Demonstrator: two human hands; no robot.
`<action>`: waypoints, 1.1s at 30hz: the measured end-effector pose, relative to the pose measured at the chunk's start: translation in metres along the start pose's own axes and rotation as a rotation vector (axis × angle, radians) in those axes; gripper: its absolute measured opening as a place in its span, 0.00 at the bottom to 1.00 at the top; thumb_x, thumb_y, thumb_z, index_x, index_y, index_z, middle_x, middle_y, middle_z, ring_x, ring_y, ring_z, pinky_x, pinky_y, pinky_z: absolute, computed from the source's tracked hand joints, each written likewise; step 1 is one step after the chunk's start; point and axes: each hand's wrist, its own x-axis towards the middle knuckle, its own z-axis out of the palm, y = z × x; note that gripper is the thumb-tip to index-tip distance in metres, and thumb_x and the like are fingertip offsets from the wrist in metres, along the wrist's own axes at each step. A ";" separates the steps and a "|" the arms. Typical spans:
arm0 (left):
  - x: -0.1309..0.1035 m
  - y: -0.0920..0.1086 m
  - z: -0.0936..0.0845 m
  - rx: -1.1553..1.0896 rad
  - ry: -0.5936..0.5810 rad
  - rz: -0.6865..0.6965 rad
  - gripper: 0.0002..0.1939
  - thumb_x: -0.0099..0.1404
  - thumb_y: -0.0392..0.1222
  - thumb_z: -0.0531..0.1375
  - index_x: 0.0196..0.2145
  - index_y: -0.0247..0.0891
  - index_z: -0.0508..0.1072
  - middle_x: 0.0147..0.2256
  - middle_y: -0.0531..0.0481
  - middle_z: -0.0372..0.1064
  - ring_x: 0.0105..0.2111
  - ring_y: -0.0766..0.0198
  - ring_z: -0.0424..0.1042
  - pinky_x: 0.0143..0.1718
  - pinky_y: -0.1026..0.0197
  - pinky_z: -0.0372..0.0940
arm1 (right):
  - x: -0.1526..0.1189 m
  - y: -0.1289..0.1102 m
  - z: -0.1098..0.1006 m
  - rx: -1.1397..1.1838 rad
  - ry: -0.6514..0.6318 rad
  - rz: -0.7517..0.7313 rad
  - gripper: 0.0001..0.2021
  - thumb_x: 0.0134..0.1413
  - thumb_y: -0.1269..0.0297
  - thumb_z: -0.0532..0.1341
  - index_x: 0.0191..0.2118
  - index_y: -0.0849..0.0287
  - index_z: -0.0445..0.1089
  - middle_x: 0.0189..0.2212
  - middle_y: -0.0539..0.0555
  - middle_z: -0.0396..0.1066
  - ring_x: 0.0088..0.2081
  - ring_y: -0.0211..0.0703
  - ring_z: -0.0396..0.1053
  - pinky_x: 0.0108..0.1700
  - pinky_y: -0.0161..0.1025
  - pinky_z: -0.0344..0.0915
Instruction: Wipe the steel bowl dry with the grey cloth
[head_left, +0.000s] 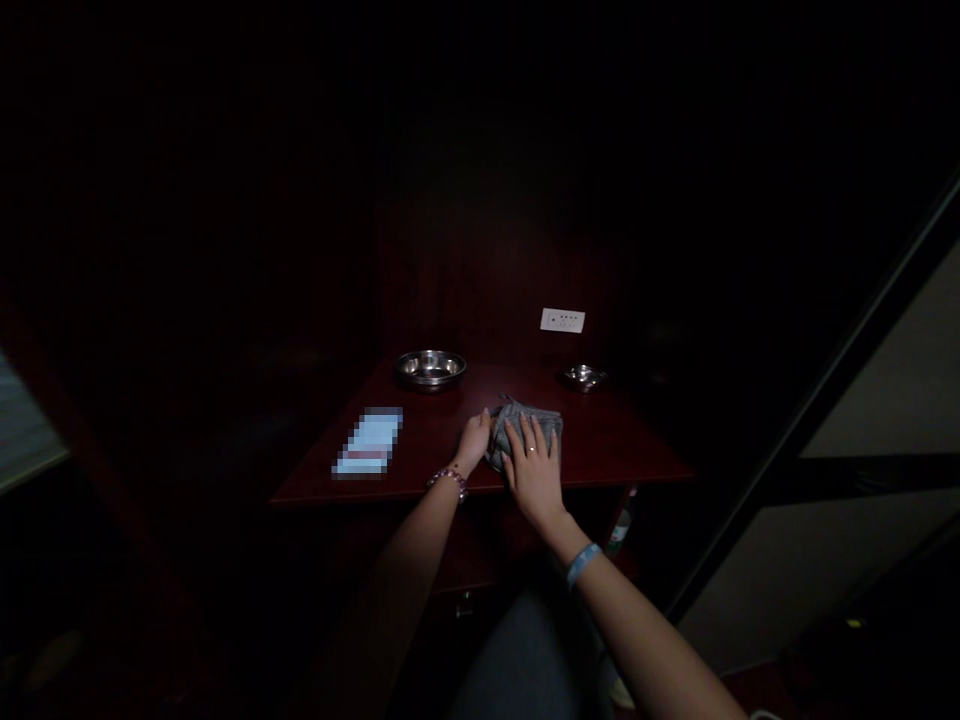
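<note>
A folded grey cloth lies on the dark red tabletop near its front edge. My left hand, with a beaded bracelet at the wrist, is closed on the cloth's left side. My right hand rests flat on top of the cloth, its fingers stretched out and a little apart. It wears a ring, and a blue band circles the wrist. Part of the cloth is hidden under the right palm.
A round metal bowl stands back left, and a smaller shiny metal dish back right. A pixelated bright rectangle lies left of my hands. A white socket panel is on the back wall. Below the tabletop, a bottle stands at right.
</note>
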 end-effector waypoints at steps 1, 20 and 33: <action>0.000 -0.001 0.000 -0.012 -0.002 -0.004 0.23 0.69 0.54 0.50 0.24 0.36 0.72 0.28 0.41 0.76 0.29 0.59 0.72 0.34 0.60 0.66 | 0.005 -0.002 -0.002 -0.003 -0.008 -0.007 0.28 0.71 0.58 0.48 0.72 0.54 0.51 0.74 0.59 0.45 0.73 0.58 0.42 0.71 0.65 0.39; -0.003 0.005 0.001 0.246 0.029 -0.041 0.19 0.69 0.42 0.52 0.22 0.37 0.72 0.25 0.43 0.74 0.31 0.59 0.72 0.37 0.61 0.64 | 0.078 0.032 -0.014 0.170 -0.226 0.111 0.25 0.71 0.50 0.45 0.63 0.55 0.65 0.65 0.62 0.63 0.64 0.59 0.61 0.64 0.57 0.56; -0.003 0.009 0.002 0.353 0.044 -0.024 0.24 0.73 0.43 0.47 0.22 0.36 0.70 0.26 0.42 0.74 0.30 0.61 0.72 0.33 0.62 0.62 | 0.004 0.056 0.023 0.544 0.223 0.130 0.29 0.72 0.52 0.41 0.71 0.58 0.49 0.69 0.63 0.55 0.69 0.51 0.54 0.68 0.54 0.55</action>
